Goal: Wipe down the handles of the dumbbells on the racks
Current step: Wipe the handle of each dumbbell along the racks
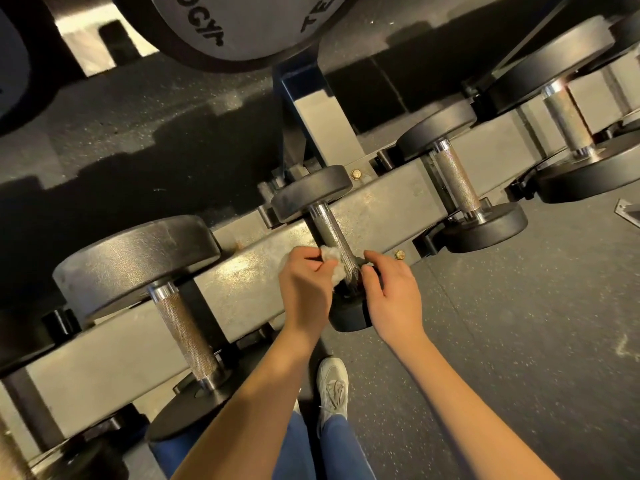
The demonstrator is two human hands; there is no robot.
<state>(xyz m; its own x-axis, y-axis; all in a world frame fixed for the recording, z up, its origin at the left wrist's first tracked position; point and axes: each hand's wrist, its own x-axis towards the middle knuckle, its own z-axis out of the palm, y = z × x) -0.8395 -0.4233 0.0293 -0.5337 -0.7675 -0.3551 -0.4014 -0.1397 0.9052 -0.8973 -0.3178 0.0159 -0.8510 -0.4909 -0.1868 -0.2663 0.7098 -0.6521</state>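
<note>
A small black dumbbell with a knurled steel handle (331,233) lies across the grey rack rail (381,202) in the middle of the view. My left hand (306,289) is shut on a crumpled white wipe (333,263), pressed against the near end of that handle. My right hand (393,292) rests on the dumbbell's near head (348,315), fingers curled at the handle's base. A larger dumbbell (183,327) sits to the left, and another dumbbell (457,181) lies to the right on the same rail.
A bigger dumbbell (568,119) lies on the rack at the far right. Large weight heads (242,22) hang on an upper tier at the top. Speckled dark rubber floor (519,323) spreads to the right. My shoe (332,382) and blue trouser legs stand below the rail.
</note>
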